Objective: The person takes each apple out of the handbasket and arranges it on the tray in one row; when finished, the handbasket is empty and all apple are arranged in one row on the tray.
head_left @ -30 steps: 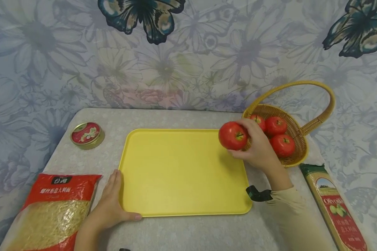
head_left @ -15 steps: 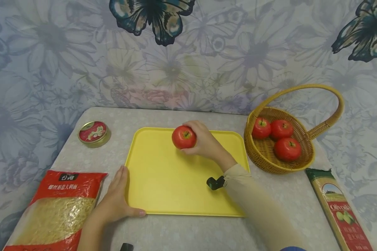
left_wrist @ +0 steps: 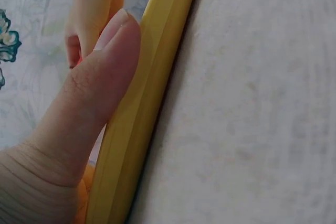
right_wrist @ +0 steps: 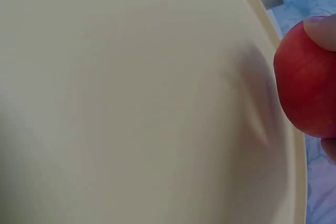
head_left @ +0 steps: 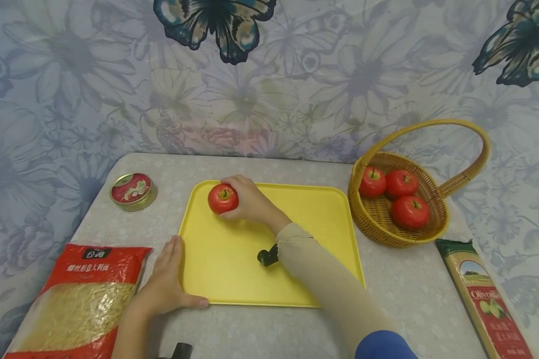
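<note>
Over the far left part of the yellow tray, my right hand holds a red tomato with its green stem end up. In the right wrist view the tomato appears near the tray's rim, with fingertips at two of its sides. Whether it touches the tray I cannot tell. My left hand rests at the tray's near left corner, fingers straight along the left side and thumb extended at the front edge. The left wrist view shows that thumb against the tray's edge.
A wicker basket with several-stranded handle holds three tomatoes on the right. Beside it lies a spaghetti pack. A round tin stands at the back left, and a red pasta bag lies at the front left.
My right hand has carried the tomato leftward from beside the basket, across the tray to its far left part. The left hand has stayed at the tray's corner.
</note>
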`<state>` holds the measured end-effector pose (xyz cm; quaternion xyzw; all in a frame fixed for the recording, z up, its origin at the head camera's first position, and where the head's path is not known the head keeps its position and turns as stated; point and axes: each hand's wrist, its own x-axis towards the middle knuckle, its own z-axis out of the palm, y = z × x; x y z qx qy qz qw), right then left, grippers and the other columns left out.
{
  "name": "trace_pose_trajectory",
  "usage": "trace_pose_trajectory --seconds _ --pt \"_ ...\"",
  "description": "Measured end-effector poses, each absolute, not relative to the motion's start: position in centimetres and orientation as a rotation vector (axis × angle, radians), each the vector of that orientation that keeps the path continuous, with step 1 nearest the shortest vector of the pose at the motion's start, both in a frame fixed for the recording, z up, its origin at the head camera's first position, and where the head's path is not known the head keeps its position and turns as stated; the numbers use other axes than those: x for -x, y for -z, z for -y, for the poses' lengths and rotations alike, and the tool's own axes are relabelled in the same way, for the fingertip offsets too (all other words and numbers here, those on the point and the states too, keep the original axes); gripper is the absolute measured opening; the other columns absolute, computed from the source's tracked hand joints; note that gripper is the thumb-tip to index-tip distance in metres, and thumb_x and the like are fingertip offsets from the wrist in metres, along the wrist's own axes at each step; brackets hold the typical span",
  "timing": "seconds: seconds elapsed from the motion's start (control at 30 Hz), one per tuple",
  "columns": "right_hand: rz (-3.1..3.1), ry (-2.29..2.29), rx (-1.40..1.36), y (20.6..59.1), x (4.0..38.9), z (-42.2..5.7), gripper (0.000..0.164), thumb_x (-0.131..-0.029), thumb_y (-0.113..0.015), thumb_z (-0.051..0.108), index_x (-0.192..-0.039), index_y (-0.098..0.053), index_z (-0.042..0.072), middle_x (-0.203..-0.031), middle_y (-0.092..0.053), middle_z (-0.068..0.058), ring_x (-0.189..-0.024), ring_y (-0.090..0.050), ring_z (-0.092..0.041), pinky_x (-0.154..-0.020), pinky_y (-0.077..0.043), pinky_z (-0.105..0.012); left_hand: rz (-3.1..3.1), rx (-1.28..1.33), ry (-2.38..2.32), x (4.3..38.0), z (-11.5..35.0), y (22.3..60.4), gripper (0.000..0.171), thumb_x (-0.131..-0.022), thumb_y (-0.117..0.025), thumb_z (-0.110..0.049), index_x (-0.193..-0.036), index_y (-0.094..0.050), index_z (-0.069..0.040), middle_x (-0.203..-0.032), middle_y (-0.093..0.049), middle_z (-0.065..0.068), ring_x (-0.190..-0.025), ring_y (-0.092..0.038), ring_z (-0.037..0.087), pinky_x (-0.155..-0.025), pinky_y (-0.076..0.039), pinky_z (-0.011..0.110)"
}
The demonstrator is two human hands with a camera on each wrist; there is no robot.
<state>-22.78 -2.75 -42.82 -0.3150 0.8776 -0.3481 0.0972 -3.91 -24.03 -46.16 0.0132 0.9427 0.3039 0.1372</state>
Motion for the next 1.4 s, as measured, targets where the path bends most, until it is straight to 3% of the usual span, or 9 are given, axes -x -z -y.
trace_pose_trajectory --seconds 0.33,1.1,1.4 --pt "-2.587 0.995 0.947 43.4 22.6 5.6 0.087 -0.07 -0.082 0.037 -0.143 -0.038 0.019 -0.134 -0.044 0.004 -0.121 -0.042 -0.012 -0.099 -0.045 -0.026 -2.743 -0.066 -0.889 4.1 23.9 46.2 0.156 -0.043 -0.082 -0.069 -0.15 0.013 -0.008 -0.159 0.009 0.017 -0.146 0.005 0.04 -0.11 -0.014 0.067" --pt "-2.571 0.997 0.91 43.9 22.3 7.5 0.089 -0.071 -0.077 0.05 -0.144 -0.034 0.021 -0.138 -0.044 0.007 -0.126 -0.042 -0.012 -0.104 -0.042 -0.028 -2.732 -0.031 -0.869 3.8 23.9 46.2 0.156 -0.043 -0.082 -0.069 -0.15 0.014 -0.009 -0.159 0.009 0.018 -0.145 0.003 0.042 -0.109 -0.015 0.067" --pt "-2.597 0.959 0.926 43.2 21.9 6.8 0.099 -0.068 -0.075 0.06 -0.148 -0.025 0.031 -0.148 -0.034 0.01 -0.135 -0.032 -0.013 -0.11 -0.037 -0.031 -2.729 -0.018 -0.835 4.0 23.7 46.2 0.156 -0.043 -0.081 -0.071 -0.151 0.013 -0.008 -0.159 0.007 0.019 -0.144 -0.001 0.044 -0.108 -0.018 0.068"
